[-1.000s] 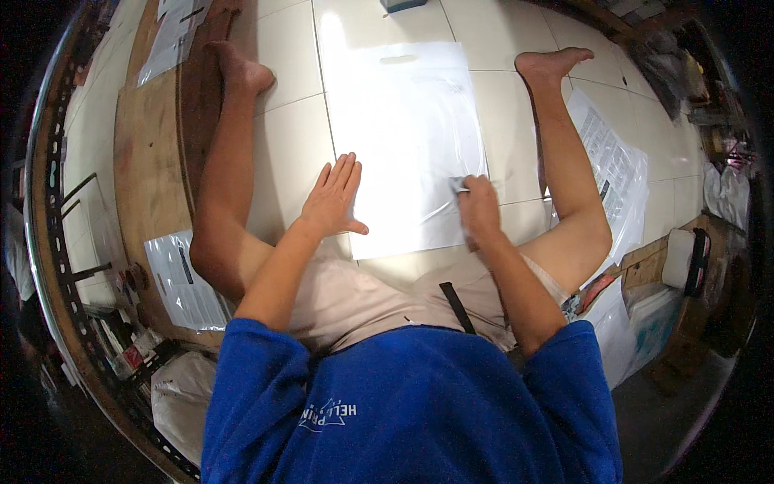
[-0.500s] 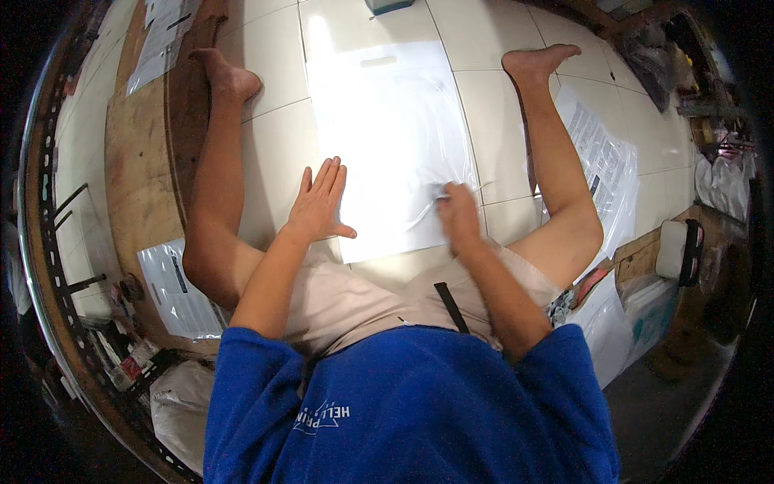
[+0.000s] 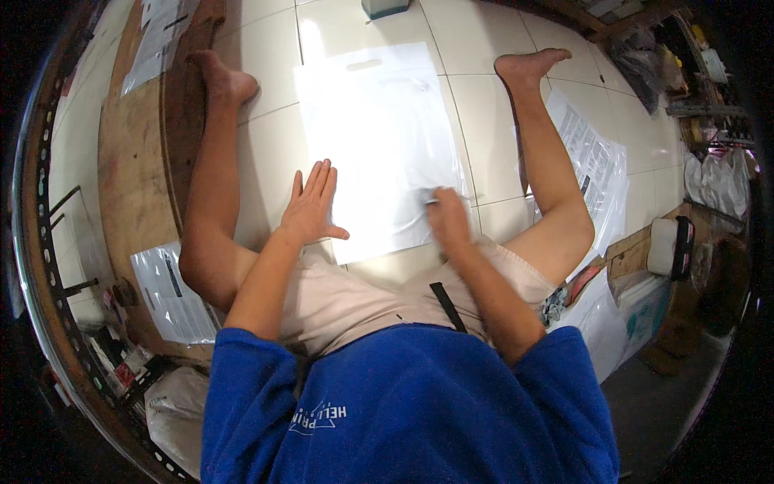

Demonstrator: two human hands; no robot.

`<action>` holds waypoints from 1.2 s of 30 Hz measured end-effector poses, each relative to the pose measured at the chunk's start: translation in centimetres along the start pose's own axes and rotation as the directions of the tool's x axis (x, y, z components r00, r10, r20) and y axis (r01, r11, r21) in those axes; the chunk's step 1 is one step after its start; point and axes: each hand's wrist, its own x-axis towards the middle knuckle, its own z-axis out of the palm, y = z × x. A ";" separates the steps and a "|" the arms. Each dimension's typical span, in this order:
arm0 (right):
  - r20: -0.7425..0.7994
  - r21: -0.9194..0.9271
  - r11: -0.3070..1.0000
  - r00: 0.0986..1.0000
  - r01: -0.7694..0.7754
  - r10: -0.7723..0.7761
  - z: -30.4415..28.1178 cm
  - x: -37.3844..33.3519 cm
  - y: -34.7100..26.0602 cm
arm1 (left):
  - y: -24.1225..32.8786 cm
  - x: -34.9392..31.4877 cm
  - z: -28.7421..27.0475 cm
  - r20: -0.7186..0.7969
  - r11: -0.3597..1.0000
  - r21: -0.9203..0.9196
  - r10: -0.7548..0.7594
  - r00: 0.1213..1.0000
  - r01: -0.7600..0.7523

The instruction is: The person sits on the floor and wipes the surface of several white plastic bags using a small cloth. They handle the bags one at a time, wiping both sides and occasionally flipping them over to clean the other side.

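A white plastic bag (image 3: 367, 121) with a cut-out handle slot lies flat on the tiles between my legs, bright with glare. My left hand (image 3: 308, 206) rests flat along its left edge, fingers stretched out and thumb spread. Near the bag's lower right edge, my right hand (image 3: 448, 219) is closed, slightly smeared by motion. A small grey thing (image 3: 424, 195) sticks out from its fingers over the bag; its kind is too blurred to tell. The plastic shows creases beside it.
Printed plastic bags (image 3: 592, 161) lie beyond my right leg; another printed bag (image 3: 173, 294) is by my left knee. A wooden board (image 3: 137, 177) runs along the left. A box (image 3: 385, 8) stands at the far edge, and a white case (image 3: 663, 248) at the right.
My right hand stays closed on the small grey thing at the bag's right side, with only slight blurred movement. My left hand stays flat. The whole view has shifted a little.
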 end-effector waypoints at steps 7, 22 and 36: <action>0.121 -0.112 0.991 0.989 -0.070 0.083 -0.1 -0.7 0.9 | -0.1 -0.1 -0.3 -0.001 0.999 -0.030 0.018 1.000 -0.018; -0.008 -0.016 0.992 0.992 -0.129 0.129 0.9 1.8 0.7 | -0.7 0.0 0.4 -0.013 0.998 -0.050 0.037 0.999 -0.037; 0.011 -0.011 0.997 0.997 -0.073 0.073 1.7 4.4 -0.6 | -0.7 0.4 0.4 0.005 0.997 -0.039 0.072 0.997 -0.072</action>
